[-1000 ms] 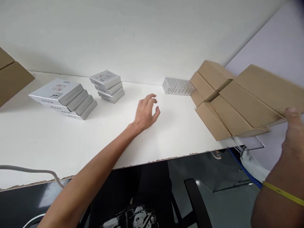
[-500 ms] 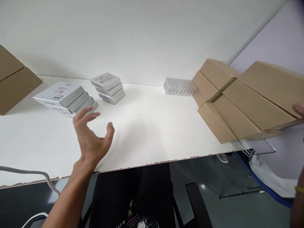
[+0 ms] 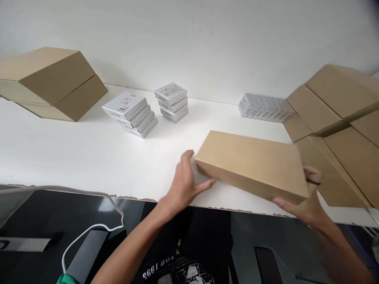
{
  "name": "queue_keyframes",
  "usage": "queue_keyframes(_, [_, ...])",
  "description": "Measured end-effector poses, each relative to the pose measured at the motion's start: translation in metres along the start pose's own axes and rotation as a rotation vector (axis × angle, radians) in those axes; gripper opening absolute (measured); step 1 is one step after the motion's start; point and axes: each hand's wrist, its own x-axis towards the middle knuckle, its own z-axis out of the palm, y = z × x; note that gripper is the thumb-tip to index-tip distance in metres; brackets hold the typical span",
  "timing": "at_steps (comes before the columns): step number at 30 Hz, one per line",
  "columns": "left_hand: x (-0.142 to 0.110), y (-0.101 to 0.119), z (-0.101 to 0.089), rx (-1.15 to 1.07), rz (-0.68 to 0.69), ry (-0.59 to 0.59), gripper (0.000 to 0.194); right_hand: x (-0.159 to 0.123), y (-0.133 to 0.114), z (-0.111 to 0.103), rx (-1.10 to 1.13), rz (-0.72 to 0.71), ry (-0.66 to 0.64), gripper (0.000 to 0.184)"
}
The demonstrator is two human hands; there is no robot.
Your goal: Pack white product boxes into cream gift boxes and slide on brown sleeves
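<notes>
A flat brown cardboard box (image 3: 251, 163) hangs just above the white table (image 3: 74, 157) near its front edge. My right hand (image 3: 304, 199) grips its right end, fingers under and thumb round the corner. My left hand (image 3: 185, 185) touches the box's left end, thumb below the edge and fingers against the side. Both hands are closed on the box.
More brown boxes are stacked at the right (image 3: 334, 102) and at the far left (image 3: 50, 83). Two stacks of white-grey cartons (image 3: 130, 114) (image 3: 171, 101) and a row of small white boxes (image 3: 265, 108) stand by the wall. A white cable (image 3: 89, 228) hangs off the front edge.
My right hand has brought a brown box from the right-hand stack to the table's middle front. My left hand swung left, then came back and took the box's left end.
</notes>
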Motion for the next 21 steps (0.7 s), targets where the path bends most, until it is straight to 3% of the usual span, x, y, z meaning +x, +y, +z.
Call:
queue_keyframes(2, [-0.010,0.005,0.004,-0.049,-0.010,-0.014,0.078,-0.017,0.006,0.018,0.025,0.025,-0.140,0.092])
queue_keyframes(4, [-0.020,0.008,0.005,-0.039,-0.039,0.083,0.057,-0.035,0.011,0.033,0.081,0.121,-0.187,0.089])
queue_keyframes(7, [-0.032,0.010,0.009,0.046,-0.060,0.262,0.031,-0.062,0.010,0.050,0.134,0.270,-0.046,0.071])
queue_keyframes(10, [-0.039,0.013,0.014,0.053,-0.084,0.287,0.026,-0.080,0.004,0.065,0.102,0.300,0.127,0.069])
queue_keyframes(13, [-0.044,0.017,0.019,0.018,-0.103,0.299,0.026,-0.086,0.001,0.075,0.055,0.302,0.195,0.067])
queue_keyframes(17, [-0.047,0.024,0.016,-0.088,-0.176,0.257,0.023,-0.085,0.007,0.066,0.036,0.328,0.117,0.058])
queue_keyframes(21, [-0.041,0.019,-0.008,0.056,-0.090,0.317,0.016,-0.079,0.016,0.032,-0.116,0.330,-0.064,0.034])
